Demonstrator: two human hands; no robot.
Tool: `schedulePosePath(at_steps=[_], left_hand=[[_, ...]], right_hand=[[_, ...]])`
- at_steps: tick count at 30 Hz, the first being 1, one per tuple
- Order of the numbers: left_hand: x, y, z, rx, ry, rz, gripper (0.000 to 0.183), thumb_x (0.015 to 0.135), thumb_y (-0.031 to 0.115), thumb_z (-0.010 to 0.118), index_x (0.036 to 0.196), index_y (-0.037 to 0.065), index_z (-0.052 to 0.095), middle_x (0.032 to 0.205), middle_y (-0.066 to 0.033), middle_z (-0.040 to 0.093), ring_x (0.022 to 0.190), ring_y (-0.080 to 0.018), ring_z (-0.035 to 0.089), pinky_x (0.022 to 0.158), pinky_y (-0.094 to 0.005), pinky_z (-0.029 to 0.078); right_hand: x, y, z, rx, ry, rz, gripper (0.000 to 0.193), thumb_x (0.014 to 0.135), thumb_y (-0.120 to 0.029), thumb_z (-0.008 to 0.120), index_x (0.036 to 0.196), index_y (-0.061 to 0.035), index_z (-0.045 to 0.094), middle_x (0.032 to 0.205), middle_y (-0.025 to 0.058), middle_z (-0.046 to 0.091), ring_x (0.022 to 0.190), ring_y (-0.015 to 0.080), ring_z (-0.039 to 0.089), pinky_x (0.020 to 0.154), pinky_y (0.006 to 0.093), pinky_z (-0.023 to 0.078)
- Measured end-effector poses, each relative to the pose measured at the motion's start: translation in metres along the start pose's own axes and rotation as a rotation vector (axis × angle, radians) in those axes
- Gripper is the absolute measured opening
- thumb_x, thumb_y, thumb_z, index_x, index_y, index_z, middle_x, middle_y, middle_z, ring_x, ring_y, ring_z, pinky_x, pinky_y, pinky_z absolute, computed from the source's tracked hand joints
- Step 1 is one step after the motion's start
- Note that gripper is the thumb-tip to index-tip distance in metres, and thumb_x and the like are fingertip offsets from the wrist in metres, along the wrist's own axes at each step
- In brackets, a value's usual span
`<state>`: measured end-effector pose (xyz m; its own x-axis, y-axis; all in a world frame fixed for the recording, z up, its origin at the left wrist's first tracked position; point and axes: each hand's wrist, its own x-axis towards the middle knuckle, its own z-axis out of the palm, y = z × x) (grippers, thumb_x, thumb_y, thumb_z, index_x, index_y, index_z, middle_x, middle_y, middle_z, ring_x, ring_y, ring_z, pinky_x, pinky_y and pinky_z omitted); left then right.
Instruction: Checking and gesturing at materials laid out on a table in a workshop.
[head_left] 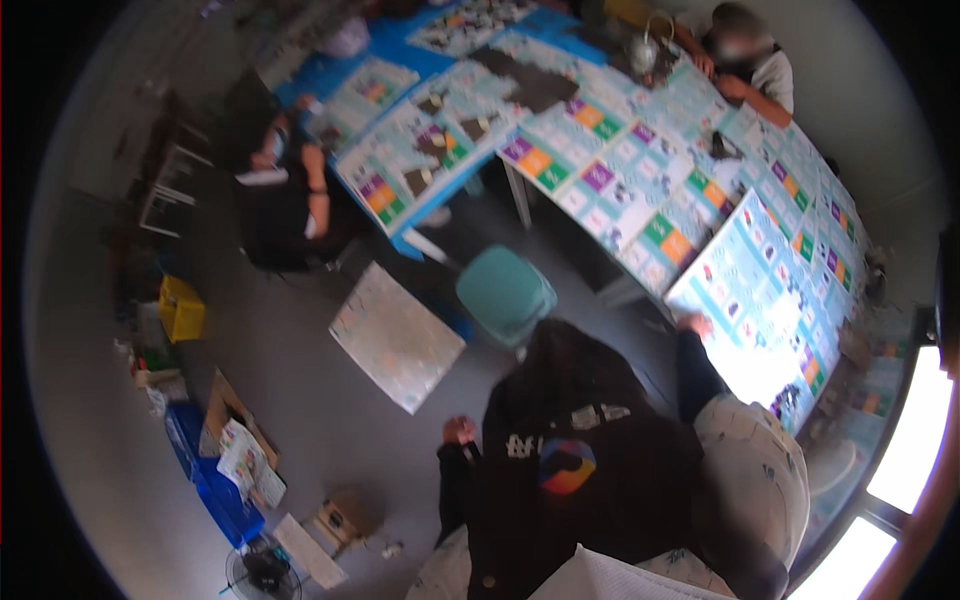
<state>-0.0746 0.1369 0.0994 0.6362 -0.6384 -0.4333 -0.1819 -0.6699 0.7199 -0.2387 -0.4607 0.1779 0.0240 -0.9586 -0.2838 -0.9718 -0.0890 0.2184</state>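
My left hand [460, 430] hangs low at my left side, above the floor and away from the table. Its fingers are too small and dim to make out, and nothing shows in it. At the near edge of the table, my right hand [695, 325] rests by the corner of a light-blue printed sheet [735, 275], fingers stretched onto it. Strong glare whitens the lower part of this sheet. Small dark pieces [787, 400] lie by its near right end. A dark apron [590, 500] covers my front, and dark cuffs cover my forearms.
A teal stool [505, 295] stands before the table, beside a pale board [395, 335] lying low. One person [290, 190] sits at the left table; another [755, 80] works at the far right. A yellow bin [181, 309], blue container [215, 480] and fan [263, 572] line the left side.
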Motion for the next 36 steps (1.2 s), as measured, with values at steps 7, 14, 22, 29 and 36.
schedulePosePath(at_steps=[7,14,22,29,36], left_hand=[[-0.02,-0.034,0.019,-0.769,-0.18,-0.364,0.02,0.061,0.01,0.05,0.08,0.008,0.053,0.068,-0.0018,0.054,0.066,-0.0134,0.052,0.054,-0.0232,0.042],[-0.018,0.046,0.014,-1.052,-0.039,-0.765,0.023,0.071,0.008,0.046,0.093,0.002,0.045,0.073,-0.0088,0.053,0.06,-0.0143,0.051,0.043,-0.0217,0.038],[0.02,0.089,0.009,-1.087,0.264,-0.738,0.016,0.077,0.01,0.038,0.087,0.001,0.046,0.068,-0.0104,0.052,0.052,-0.0143,0.049,0.041,-0.0209,0.035],[0.024,0.073,0.037,-1.257,0.106,-0.753,0.015,0.075,0.007,0.038,0.087,0.003,0.047,0.067,-0.0087,0.05,0.053,-0.0158,0.047,0.043,-0.0219,0.035],[0.032,0.08,0.027,0.167,-0.032,0.259,0.02,0.073,0.009,0.04,0.091,0.004,0.047,0.073,-0.012,0.051,0.056,-0.0187,0.047,0.046,-0.0254,0.037]], right_hand=[[-0.026,-0.024,-0.047,0.258,0.114,-0.046,0.034,0.066,-0.023,0.052,0.09,0.0012,0.049,0.098,0.0205,0.045,0.097,0.033,0.039,0.082,0.0358,0.032],[0.026,0.0,-0.002,0.167,-0.141,-0.187,0.053,0.064,-0.047,0.052,0.08,0.0035,0.055,0.085,0.0193,0.054,0.085,0.0286,0.051,0.077,0.0332,0.037],[0.039,-0.006,-0.026,0.389,-0.512,-0.159,0.046,0.068,-0.04,0.053,0.048,0.0009,0.051,0.042,0.0067,0.05,0.035,0.0131,0.049,0.038,0.0242,0.041],[0.049,0.003,-0.008,0.296,-0.239,-0.395,0.049,0.064,-0.048,0.052,0.043,-0.003,0.054,0.041,0.0052,0.05,0.042,0.0149,0.052,0.051,0.0265,0.043],[0.041,0.006,-0.005,0.37,-0.22,-0.306,0.052,0.059,-0.045,0.058,0.073,0.0051,0.057,0.074,0.0199,0.055,0.072,0.0292,0.054,0.068,0.0341,0.04]])
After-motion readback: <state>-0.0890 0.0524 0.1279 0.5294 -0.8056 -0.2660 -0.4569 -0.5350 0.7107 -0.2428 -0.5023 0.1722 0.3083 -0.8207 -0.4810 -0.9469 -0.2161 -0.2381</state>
